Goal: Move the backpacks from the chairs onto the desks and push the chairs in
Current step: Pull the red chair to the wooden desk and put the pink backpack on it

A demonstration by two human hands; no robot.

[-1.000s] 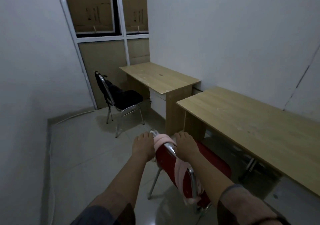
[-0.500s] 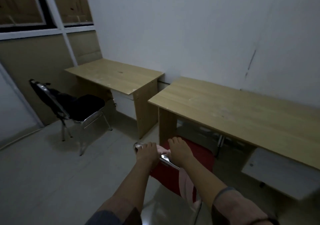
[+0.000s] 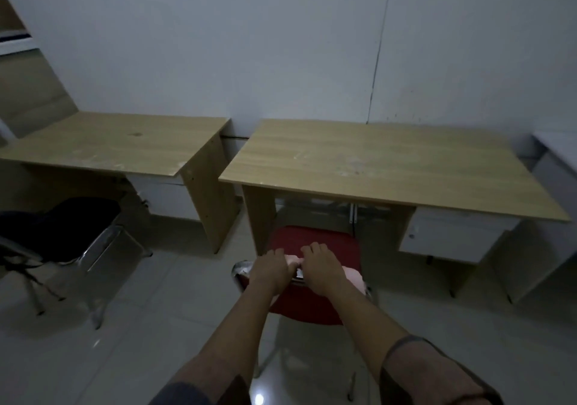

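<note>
Hands side by side: my left grip [image 3: 271, 267] and right grip [image 3: 321, 266] both clasp the red chair's [image 3: 315, 243] chrome backrest rail. Its seat sits partly under the right bench [image 3: 387, 167]; a pink cloth [image 3: 352, 276] drapes over the rail.

Pale wall [image 3: 281, 45] behind, a thin dark crack [image 3: 379, 51] running down it; glossy tiled floor [image 3: 131, 357] catches a light spot; white cabinet [image 3: 559, 161] at far right, boarded panel [image 3: 31, 92] left

Pale tiled floor [image 3: 162, 336], two wooden desks [image 3: 390, 167] side by side, red chair [image 3: 315, 242], black chair [image 3: 62, 226]
</note>
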